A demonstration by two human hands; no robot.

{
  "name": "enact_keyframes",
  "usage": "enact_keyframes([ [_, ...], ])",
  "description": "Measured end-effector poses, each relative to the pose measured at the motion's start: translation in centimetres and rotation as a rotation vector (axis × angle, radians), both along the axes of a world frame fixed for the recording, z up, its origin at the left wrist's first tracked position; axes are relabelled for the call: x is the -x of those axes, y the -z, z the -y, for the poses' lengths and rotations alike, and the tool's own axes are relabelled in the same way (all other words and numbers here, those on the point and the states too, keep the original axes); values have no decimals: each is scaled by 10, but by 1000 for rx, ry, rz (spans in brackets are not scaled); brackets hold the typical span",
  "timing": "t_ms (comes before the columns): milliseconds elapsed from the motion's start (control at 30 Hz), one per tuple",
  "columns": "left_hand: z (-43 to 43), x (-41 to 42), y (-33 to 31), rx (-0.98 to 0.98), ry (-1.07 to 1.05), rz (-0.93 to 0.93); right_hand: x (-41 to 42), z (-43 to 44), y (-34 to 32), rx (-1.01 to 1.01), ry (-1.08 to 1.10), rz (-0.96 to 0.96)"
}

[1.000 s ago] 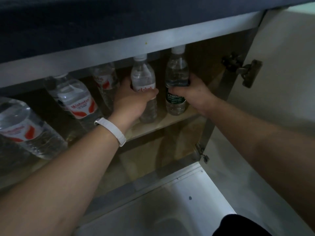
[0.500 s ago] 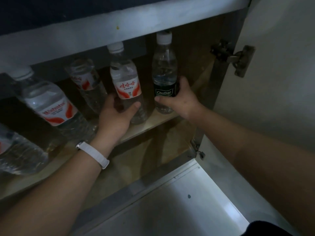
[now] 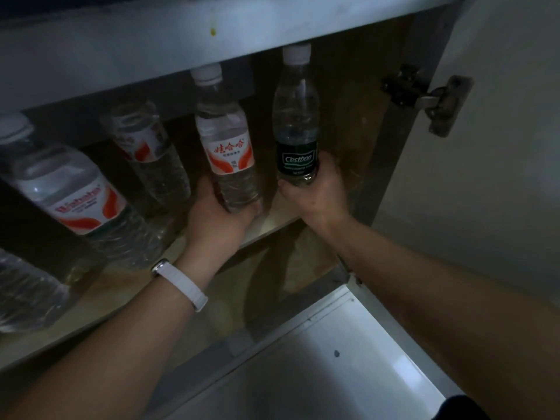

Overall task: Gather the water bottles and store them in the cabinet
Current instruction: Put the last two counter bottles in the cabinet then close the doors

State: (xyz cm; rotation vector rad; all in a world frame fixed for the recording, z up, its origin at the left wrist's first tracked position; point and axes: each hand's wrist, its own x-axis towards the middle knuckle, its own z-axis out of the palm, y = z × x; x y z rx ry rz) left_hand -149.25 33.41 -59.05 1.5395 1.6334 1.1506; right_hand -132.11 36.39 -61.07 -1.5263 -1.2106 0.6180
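Your left hand [image 3: 218, 216] grips the base of the red-labelled bottle [image 3: 225, 140], your right hand [image 3: 318, 195] wraps the green-labelled bottle [image 3: 297, 122]; both bottles stand on the cabinet shelf [image 3: 272, 221], three more bottles off to the left, door [image 3: 500, 147] swung open.

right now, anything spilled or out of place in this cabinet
No spill, nothing toppled. Only a small yellowish spot on the cabinet's top rail, and the right hand grips a green-label bottle, the only green one seen beside the red-label bottle in the left hand.
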Motion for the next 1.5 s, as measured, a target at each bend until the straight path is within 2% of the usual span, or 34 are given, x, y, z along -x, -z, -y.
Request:
enact_keyframes([
  [167, -17, -12, -1, 58, -12, 10, -15, -17, -6, 8, 49, 20],
  [533, -53, -40, -8, 85, 33, 38, -42, -39, -25, 100, -88, 104],
  [900, -74, -62, -11, 83, 64, -40, -51, -44, -32, 121, -131, 123],
  [1100, -67, -67, -16, 53, 71, -98, -50, -43, -33, 140, -139, 69],
  [1200, -43, -55, -14, 66, 97, -27, -45, -25, -31, 94, -114, -13],
  [1333, 15, -26, -7, -70, 138, -243, -33, 11, -23, 0, -68, 61],
  [1400, 42, -8, -2, -161, 114, -356, -25, 29, -25, 21, -136, 87],
  [1500, 72, 22, 8, -225, -14, -386, -1, 43, -27, 27, -263, 176],
])
